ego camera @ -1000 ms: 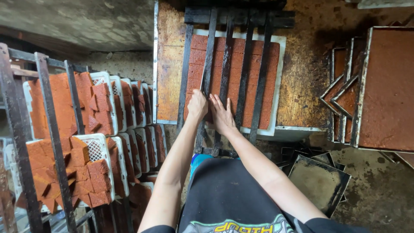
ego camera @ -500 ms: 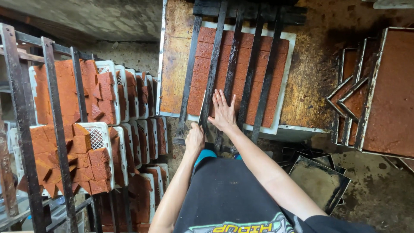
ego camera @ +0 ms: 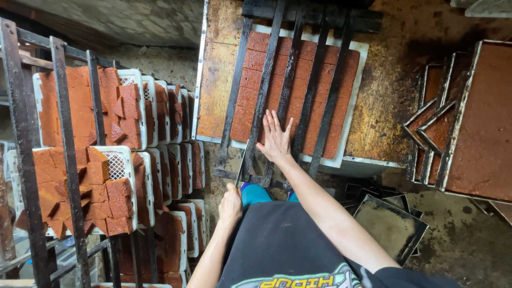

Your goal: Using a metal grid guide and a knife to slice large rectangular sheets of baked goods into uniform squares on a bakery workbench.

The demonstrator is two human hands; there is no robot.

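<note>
The right hand (ego camera: 276,140) lies flat, grip wide, on the black grid (ego camera: 288,90); the left hand (ego camera: 230,204) grips the grid's near bar.

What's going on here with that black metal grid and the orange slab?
A person stands over a white tray holding a reddish-orange slab, with a black barred metal frame lying across it. The right hand presses flat on the slab between the bars, while the left hand grips the frame's near end. Beside them, a rack holds white crates of cut orange blocks.
</note>
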